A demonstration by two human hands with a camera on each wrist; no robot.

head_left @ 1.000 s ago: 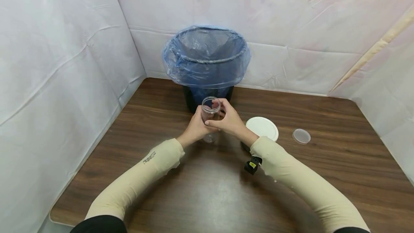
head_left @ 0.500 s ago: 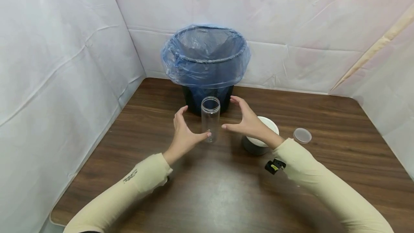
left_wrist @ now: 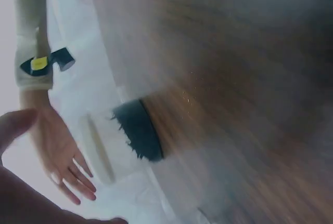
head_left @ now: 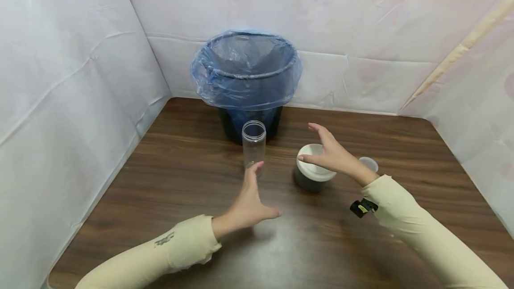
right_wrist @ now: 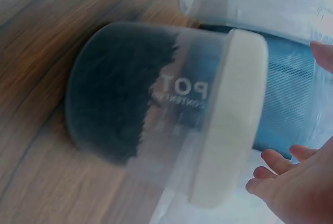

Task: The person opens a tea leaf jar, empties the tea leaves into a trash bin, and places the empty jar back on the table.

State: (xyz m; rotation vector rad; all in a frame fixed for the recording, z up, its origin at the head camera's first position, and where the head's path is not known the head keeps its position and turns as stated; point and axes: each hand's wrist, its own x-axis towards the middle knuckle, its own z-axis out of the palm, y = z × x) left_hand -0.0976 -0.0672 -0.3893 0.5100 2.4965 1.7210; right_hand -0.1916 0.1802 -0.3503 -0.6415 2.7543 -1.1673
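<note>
Left hand [head_left: 246, 208] released, thumb and fingers spread. Right hand [head_left: 335, 155] likewise empty, spread close by the white-lidded pot [head_left: 309, 183]. Clear jar [head_left: 254, 146] upright, lidless, just beyond my left fingertips; contact can't be told. My guess at trouble: a forward nudge from the left tips the tall, slim jar; a careless sweep from the right knocks the pot over. One second ago both hands wrapped the jar; now they're apart, the right over by the pot.

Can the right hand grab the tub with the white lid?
Probably yes: the right hand is open right by the white-lidded tub, and I can't see anything between them.
</note>
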